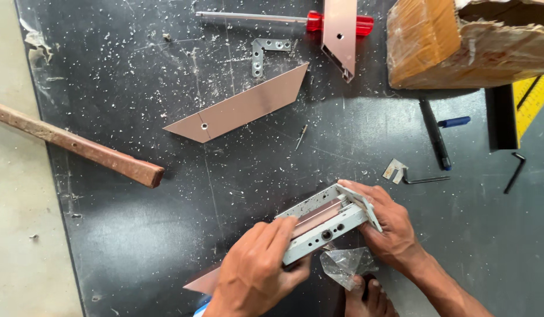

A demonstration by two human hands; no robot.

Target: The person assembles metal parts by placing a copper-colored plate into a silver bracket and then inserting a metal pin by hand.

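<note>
A clear plastic bag [345, 265] is lying just beside your right hand [389, 226]; both it and your left hand [257, 270] are clamping fingers around the white metal channel [319, 226] low on the black table [137, 235].

Aluminium channel section [319, 226]: pale grey metal, matt outside, coppery satin strip along its inner face. Mitre-cut profile piece [239, 111] at 11 o'clock: smooth metal, rose-bronze sheen. Corner bracket [265, 53]: dull grey metal, perforated. Screwdriver [284, 20] at 12 o'clock: bright steel shaft, glossy translucent red plastic handle. Wooden batten [78, 144] at 9 o'clock: rough, reddish-brown. Tabletop [137, 235]: dark, matt, speckled with pale swarf. Clear crinkled plastic bag [345, 264].
</note>
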